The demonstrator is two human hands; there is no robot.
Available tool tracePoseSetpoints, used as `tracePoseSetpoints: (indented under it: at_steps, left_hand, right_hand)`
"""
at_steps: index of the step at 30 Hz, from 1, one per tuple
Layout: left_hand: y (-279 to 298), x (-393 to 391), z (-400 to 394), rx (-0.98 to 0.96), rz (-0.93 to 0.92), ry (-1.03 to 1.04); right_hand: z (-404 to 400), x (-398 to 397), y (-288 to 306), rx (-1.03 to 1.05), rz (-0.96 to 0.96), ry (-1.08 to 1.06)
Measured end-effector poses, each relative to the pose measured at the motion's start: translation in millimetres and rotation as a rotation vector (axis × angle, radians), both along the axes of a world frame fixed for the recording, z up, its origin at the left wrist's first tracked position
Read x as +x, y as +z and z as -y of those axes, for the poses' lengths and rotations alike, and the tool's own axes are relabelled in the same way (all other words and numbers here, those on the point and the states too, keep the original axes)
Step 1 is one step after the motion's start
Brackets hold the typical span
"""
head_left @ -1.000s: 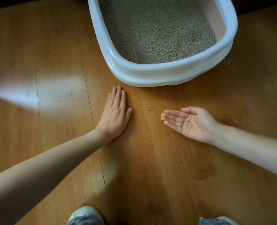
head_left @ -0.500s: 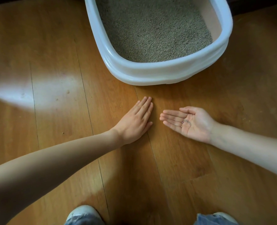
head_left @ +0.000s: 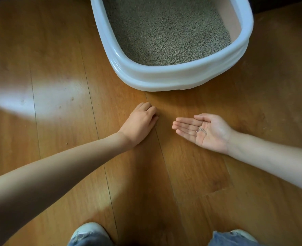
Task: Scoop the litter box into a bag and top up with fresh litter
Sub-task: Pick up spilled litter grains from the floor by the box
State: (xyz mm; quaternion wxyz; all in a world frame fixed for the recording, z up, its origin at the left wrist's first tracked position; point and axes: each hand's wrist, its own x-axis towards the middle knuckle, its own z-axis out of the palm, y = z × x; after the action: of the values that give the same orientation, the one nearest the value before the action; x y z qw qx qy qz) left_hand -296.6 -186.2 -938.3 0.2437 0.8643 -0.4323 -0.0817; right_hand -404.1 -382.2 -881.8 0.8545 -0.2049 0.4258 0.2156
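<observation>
My left hand (head_left: 141, 122) has swept in across the wooden floor (head_left: 61, 55) toward my right and its fingers have curled under, apparently gathering stray granules; whether they hold any, I cannot tell. My right hand (head_left: 204, 133) stays palm-up, fingers wide, with a few gritty litter grains (head_left: 201, 130) cupped in it. The glossy white plastic litter box (head_left: 175, 77) sits just beyond, full of coarse grey-brown litter (head_left: 166, 31).
</observation>
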Motion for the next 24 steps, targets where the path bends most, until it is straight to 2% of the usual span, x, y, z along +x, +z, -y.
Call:
tracePoseSetpoints:
  at_steps: [6, 12, 19, 24]
  left_hand:
    - [4, 0, 13, -0.012, -0.034, -0.101]
    - [3, 6, 3, -0.022, -0.045, -0.023]
    - [6, 0, 14, -0.037, -0.074, -0.145]
    - [4, 6, 23, -0.042, 0.042, -0.215]
  right_hand:
    - [3, -2, -1, -0.001, -0.005, -0.016]
    - [9, -3, -2, -0.008, 0.006, -0.023]
    - [9, -4, -4, -0.015, 0.014, -0.029]
    - [12, -7, -3, -0.031, -0.006, -0.043]
